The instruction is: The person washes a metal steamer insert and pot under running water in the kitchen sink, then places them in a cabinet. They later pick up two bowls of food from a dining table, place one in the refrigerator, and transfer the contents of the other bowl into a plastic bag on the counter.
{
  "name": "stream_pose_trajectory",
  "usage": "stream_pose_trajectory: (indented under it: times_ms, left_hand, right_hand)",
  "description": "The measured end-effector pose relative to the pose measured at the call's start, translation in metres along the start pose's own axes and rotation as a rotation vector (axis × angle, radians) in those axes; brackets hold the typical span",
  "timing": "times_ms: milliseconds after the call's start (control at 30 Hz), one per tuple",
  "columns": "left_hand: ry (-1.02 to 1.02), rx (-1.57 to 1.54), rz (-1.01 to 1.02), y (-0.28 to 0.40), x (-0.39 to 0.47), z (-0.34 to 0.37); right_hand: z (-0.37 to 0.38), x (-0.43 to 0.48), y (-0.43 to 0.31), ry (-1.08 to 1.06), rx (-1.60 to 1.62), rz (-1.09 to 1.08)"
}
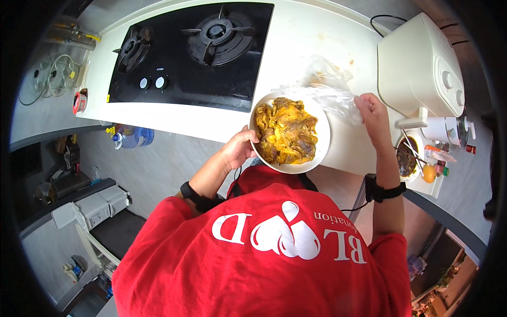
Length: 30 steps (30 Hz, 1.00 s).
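My left hand grips the left rim of a white bowl, thumb on the edge, near the counter's front edge. Inside lies a heap of yellow-brown cooked food, perhaps meat pieces. In my right hand the fingertips pinch the edge of a clear plastic bag. The crumpled film stretches leftward from those fingers towards the bowl's far rim. Part of the bag rests on the white counter behind the bowl, and what lies under it is hard to make out.
A black gas hob with two burners fills the left counter. At right stands a cream appliance with a handle. Beyond it are a bowl of dark sauce with chopsticks, a white kettle, an orange fruit and small bottles.
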State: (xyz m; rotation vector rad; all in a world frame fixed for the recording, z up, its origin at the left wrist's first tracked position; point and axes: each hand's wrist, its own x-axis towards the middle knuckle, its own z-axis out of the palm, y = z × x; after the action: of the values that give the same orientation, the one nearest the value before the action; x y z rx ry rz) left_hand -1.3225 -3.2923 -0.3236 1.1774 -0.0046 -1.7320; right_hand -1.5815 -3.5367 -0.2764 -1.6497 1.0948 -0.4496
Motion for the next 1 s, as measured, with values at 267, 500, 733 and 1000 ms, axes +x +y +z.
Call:
stream_pose_trajectory:
  times_ms: [267,500,733,1000]
  left_hand:
    - [-0.067,-0.200,0.028,-0.011,-0.021,0.005]
    - [-0.060,-0.196,0.162,0.000,-0.024,0.022]
    - [0.107,0.151,0.136,0.016,-0.019,0.045]
    - [0.090,0.055,0.162,0.019,0.000,0.048]
  right_hand:
    - [0.002,-0.001,-0.028,-0.020,0.497,-0.004]
    - [0.029,-0.034,-0.040,-0.611,0.332,0.139]
    - [0.078,-0.037,-0.044,-0.618,0.008,-0.447]
    - [0.117,-0.025,-0.033,-0.456,-0.611,-0.871]
